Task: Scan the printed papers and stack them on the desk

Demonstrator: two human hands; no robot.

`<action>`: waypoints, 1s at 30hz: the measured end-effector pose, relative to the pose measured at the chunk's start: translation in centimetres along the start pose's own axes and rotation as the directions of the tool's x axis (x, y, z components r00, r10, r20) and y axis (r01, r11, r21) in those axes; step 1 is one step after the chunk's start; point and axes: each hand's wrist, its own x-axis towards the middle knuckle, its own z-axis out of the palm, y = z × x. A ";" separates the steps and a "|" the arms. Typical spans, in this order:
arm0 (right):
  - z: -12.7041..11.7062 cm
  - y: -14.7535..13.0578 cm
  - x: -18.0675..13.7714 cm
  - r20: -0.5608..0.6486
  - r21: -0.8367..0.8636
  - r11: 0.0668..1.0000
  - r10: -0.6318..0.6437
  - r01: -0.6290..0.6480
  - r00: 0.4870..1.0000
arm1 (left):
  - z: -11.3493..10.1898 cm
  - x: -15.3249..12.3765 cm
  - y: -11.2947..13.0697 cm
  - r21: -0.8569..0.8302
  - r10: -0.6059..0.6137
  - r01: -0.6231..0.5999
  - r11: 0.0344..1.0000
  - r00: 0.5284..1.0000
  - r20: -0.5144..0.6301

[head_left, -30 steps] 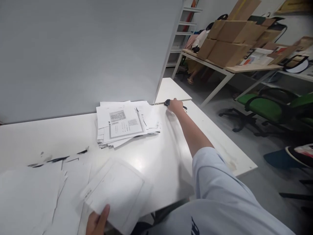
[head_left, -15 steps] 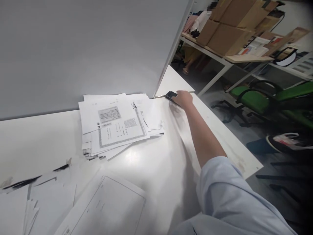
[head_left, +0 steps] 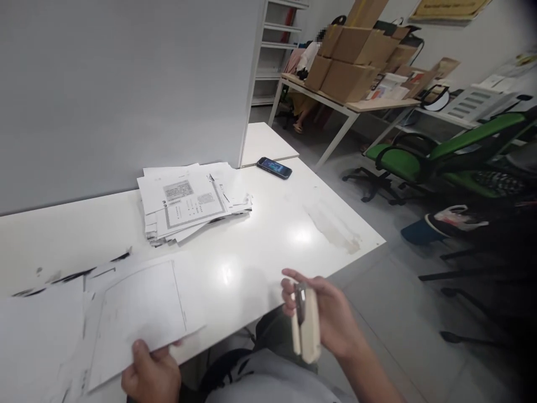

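My right hand (head_left: 331, 316) is near my lap, just past the white table's (head_left: 268, 235) front edge, closed round a cream stapler (head_left: 305, 324) held upright. My left hand (head_left: 151, 375) grips the lower edge of a white sheet of paper (head_left: 138, 310) that lies on the table in front of me. A stack of printed papers (head_left: 188, 201) rests further back by the grey partition. A dark phone (head_left: 274, 167) lies on the table at the partition's end, with no hand near it.
A grey partition (head_left: 126, 84) walls off the table's far side. More loose sheets (head_left: 37, 330) lie at the left. Green office chairs (head_left: 440, 159) stand on the floor to the right, and a table with cardboard boxes (head_left: 356, 61) is behind them, with a seated person beside it.
My right hand has drawn back from the phone by the partition to near my lap and now holds a stapler. The phone stays on the table. The view has shifted right.
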 end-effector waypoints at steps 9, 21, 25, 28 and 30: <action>1.2 7.9 -6.6 0.308 -0.073 0.992 0.117 -0.099 0.944 | 4.3 -6.5 6.6 -0.523 0.125 -0.096 0.847 0.992 0.020; 2.1 11.4 -6.4 0.344 -0.237 0.966 -0.012 0.099 0.939 | 2.5 -12.3 7.2 -0.350 -0.013 0.192 0.917 0.891 0.454; 1.7 12.3 -5.3 0.358 -0.313 0.932 -0.063 0.184 0.931 | 1.7 -12.4 6.7 -0.322 -0.007 0.196 0.926 0.863 0.505; 1.2 12.8 -4.8 0.345 -0.343 0.924 -0.044 0.170 0.938 | 1.4 -12.0 6.4 -0.361 -0.005 0.229 0.904 0.850 0.526; 1.0 13.1 -4.6 0.330 -0.340 0.927 -0.039 0.158 0.943 | 1.2 -11.5 6.2 -0.351 -0.003 0.257 0.900 0.810 0.587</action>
